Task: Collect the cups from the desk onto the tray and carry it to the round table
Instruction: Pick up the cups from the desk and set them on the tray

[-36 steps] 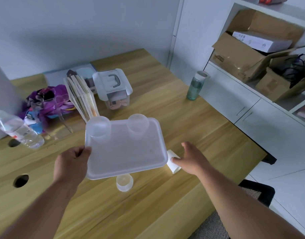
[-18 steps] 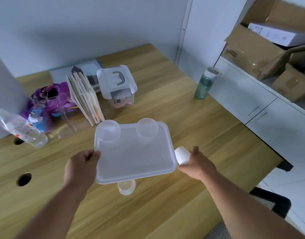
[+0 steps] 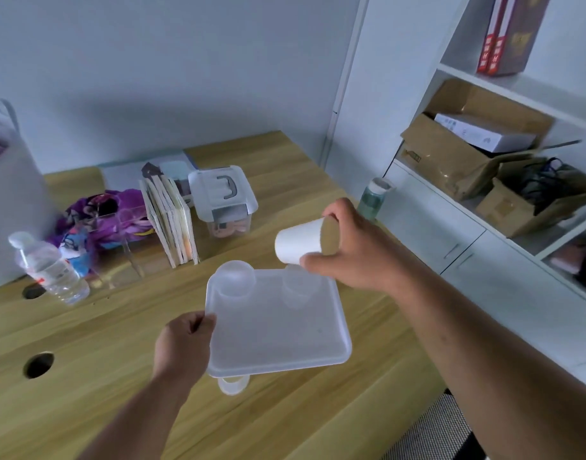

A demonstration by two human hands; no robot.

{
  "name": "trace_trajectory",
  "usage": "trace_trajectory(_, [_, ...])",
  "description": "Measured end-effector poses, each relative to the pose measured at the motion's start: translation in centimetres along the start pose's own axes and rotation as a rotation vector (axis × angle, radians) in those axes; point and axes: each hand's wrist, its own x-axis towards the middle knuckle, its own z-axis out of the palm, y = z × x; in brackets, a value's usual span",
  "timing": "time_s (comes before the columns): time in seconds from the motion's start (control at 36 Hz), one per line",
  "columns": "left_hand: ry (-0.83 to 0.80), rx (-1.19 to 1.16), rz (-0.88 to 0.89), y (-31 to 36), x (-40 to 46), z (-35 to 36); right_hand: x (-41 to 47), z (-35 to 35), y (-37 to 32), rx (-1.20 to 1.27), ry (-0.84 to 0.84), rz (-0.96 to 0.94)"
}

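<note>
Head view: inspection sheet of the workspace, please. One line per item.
Surface: wooden desk, two round holes at left.
Job's things: translucent tray held above desk with two clear cups on its far edge; white paper cup tilted sideways over it; another clear cup on desk beneath tray.
Clutter: water bottle, purple bag, books, lidded box, green bottle.
Grips: left hand pinches tray's edge; right hand holds paper cup.
Cables: dark tangle in a cardboard box.
Surroundings: white shelves, cabinets.
</note>
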Motion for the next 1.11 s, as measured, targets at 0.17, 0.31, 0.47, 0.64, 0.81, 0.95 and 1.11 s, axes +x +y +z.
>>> trace_trajectory(0.17, [-0.02, 0.017, 0.018, 0.0, -0.4, 0.5, 0.9, 3.1, -4.1, -0.067, -0.04, -0.246])
trace_trajectory(0.31, [-0.037, 0.006, -0.002, -0.1, -0.8, 0.5, 1.6, 4.8, -5.4, -0.145, -0.076, -0.304])
trace_trajectory(0.47, [-0.044, 0.009, 0.014, 0.1, -0.8, 0.3, 1.8, 6.2, -5.8, -0.242, -0.107, -0.326])
trace_trajectory(0.64, [-0.029, 0.025, 0.017, -0.3, -0.3, -0.2, 1.5, 5.6, -5.0, -0.163, -0.076, -0.3])
trace_trajectory(0.81, [-0.005, 0.0, 0.012, -0.9, 0.8, -1.8, 1.7, 4.2, -1.1, 0.023, 0.07, -0.127])
trace_trajectory(0.95, [0.096, 0.047, -0.014, -1.8, 2.7, -3.5, 2.0, 5.6, 3.2, 0.095, 0.156, 0.047])
trace_trajectory(1.11, [0.151, 0.054, -0.052, -1.9, 4.5, -5.8, 2.6, 10.3, 8.1, 0.072, 0.104, 0.197])
